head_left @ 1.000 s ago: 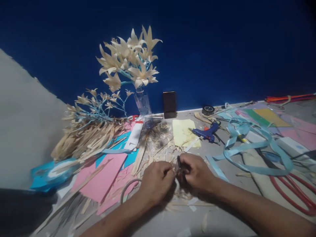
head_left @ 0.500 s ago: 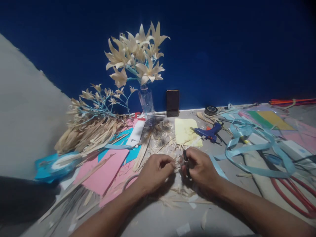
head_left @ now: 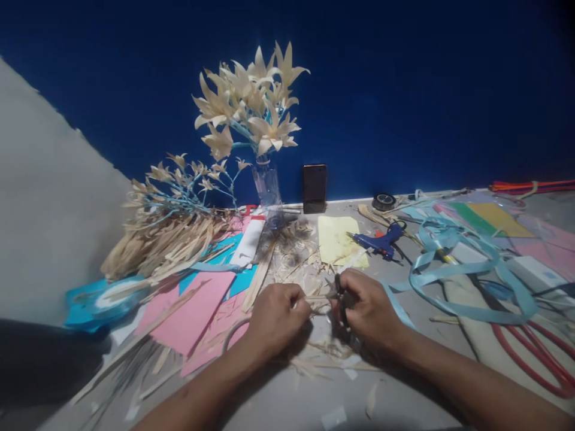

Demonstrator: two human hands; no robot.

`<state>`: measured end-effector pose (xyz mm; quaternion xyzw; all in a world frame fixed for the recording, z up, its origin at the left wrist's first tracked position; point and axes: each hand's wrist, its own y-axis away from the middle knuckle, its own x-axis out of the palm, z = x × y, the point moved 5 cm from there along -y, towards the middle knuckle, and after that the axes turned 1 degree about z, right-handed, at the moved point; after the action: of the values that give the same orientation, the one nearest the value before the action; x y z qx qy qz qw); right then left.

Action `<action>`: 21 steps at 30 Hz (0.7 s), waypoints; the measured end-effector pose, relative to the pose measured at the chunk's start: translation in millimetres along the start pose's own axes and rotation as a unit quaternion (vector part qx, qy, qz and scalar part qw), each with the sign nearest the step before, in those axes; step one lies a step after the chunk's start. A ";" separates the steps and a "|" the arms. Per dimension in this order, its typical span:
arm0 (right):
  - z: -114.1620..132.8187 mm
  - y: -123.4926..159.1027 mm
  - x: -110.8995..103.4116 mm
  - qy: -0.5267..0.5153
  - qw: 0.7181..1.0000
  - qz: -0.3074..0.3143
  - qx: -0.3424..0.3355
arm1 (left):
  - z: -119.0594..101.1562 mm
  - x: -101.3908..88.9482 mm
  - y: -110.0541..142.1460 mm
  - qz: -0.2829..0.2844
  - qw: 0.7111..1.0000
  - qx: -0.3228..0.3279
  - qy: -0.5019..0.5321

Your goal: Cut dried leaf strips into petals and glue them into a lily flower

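Observation:
My left hand [head_left: 281,314] is closed in a pinch on a pale strip of dried husk [head_left: 317,298], which sticks out to the right from its fingertips. In my right hand [head_left: 366,308] are small black-handled scissors [head_left: 339,292], fingers wrapped round the handles. The blades look parted and point left, right at the free end of the strip; whether they touch it I cannot tell. Under both hands lie husk scraps [head_left: 327,350] on the grey table [head_left: 278,398].
A clear bottle [head_left: 267,185] holds pale husk flowers [head_left: 269,129] at the back. Beside it leans a phone [head_left: 314,188]. A blue glue gun [head_left: 381,240] lies on yellow paper [head_left: 336,230]. Light-blue ribbon [head_left: 471,308] loops at right; pink paper [head_left: 193,305] and husks [head_left: 166,239] cover the left.
My left hand has moved slightly left, away from the scissors, and more of the husk strip shows between the hands. The scissor blades now show more clearly, parted.

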<state>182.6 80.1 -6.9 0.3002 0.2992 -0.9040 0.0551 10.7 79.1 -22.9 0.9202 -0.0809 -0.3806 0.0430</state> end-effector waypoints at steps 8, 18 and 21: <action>-14.2 1.4 -0.5 0.016 0.998 -0.013 0.051 | 1.2 -6.1 0.0 0.016 0.985 0.018 0.172; -5.9 1.4 12.3 0.060 0.995 0.071 0.026 | -2.8 8.1 5.1 -0.014 0.999 0.052 0.002; -4.5 2.5 17.1 0.066 0.994 0.082 0.010 | -10.3 11.1 8.6 0.014 0.998 0.068 0.001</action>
<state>171.7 82.0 -20.9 0.3833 0.2674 -0.8777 0.1057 24.7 68.8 -22.2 0.9202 -0.1193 -0.3726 -0.0139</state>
